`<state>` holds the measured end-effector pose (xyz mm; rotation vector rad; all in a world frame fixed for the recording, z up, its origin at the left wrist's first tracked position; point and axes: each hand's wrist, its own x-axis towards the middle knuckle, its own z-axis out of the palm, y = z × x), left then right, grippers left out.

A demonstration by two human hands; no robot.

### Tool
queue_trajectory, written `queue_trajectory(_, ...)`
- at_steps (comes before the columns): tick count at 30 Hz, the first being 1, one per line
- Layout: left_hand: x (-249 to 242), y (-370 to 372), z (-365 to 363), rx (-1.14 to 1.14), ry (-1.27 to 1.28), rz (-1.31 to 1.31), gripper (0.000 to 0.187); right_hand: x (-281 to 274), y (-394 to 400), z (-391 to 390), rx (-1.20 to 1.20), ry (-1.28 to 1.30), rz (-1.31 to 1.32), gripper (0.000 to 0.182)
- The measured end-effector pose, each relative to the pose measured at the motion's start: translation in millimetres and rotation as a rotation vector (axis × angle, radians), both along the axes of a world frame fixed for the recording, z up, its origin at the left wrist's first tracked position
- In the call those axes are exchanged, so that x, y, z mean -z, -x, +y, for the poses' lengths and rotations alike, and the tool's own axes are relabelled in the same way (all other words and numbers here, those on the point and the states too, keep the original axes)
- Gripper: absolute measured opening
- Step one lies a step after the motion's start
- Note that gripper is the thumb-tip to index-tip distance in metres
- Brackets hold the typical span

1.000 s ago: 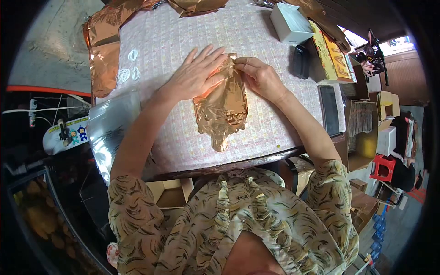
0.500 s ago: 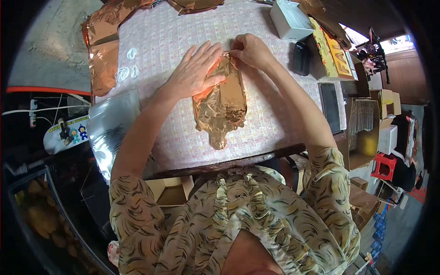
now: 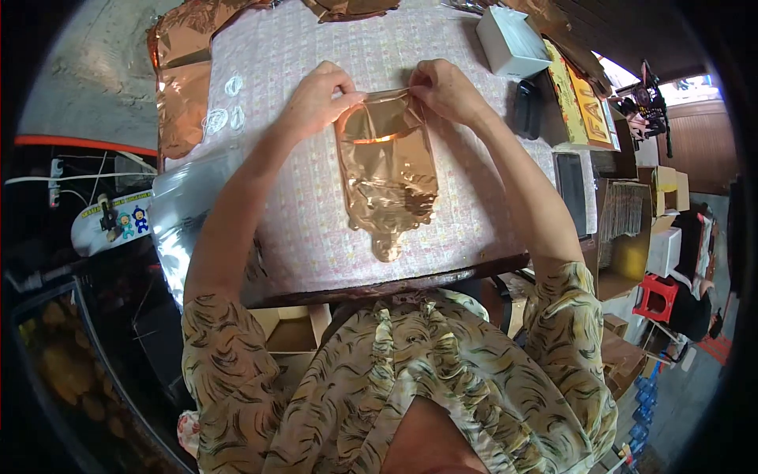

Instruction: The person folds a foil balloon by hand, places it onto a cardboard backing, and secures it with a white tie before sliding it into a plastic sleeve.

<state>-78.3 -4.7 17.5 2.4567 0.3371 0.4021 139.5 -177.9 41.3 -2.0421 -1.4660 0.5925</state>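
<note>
A folded copper-coloured foil balloon [image 3: 388,170] lies flat on the patterned tablecloth in front of me, its rounded tab pointing toward my body. My left hand [image 3: 322,99] pinches its far left corner between thumb and fingers. At the far right corner, my right hand [image 3: 444,88] is closed on the foil edge, with the fingers curled. Between the two hands the far edge is stretched fairly straight. Some creases run across the lower half of the foil.
More copper foil [image 3: 183,103] lies along the table's left edge. Thin white ribbon coils [image 3: 215,120] and clear plastic bags [image 3: 189,205] are on the left. To the right are a white box [image 3: 513,43], a black case [image 3: 526,110], a yellow box [image 3: 580,95] and a dark phone [image 3: 570,193].
My left hand has gone from lying flat on the foil to pinching its far left corner. The foil's upper part now shows spread out, while my right hand keeps hold of the right corner.
</note>
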Motion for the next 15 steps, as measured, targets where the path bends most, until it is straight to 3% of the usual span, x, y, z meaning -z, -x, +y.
queue_trajectory(1, -6.1, -0.5, 0.7, -0.001, 0.0, -0.001, 0.025, -1.0, -1.1, 1.4, -0.001, 0.0, -0.001, 0.016)
queue_trajectory(3, -18.6, -2.1, 1.5, -0.038, 0.317, 0.207, 0.021, -1.7, -4.5, 5.2, 0.018, -0.068, -0.077, 0.016)
queue_trajectory(7, -21.0, -4.0, 12.1, -0.028, 0.507, 0.165, 0.019, 10.2, -18.2, 21.5, 0.068, -0.079, -0.017, 0.014)
queue_trajectory(12, -3.0, -1.9, 34.9, -0.045, 0.73, 0.054, 0.025, 23.9, -23.1, 26.5, 0.161, -0.158, 0.432, 0.01)
queue_trajectory(15, -3.6, 3.5, 37.2, -0.061, 0.81, 0.054, 0.03, 26.0, -25.9, 25.8, 0.158, -0.139, 0.538, 0.009)
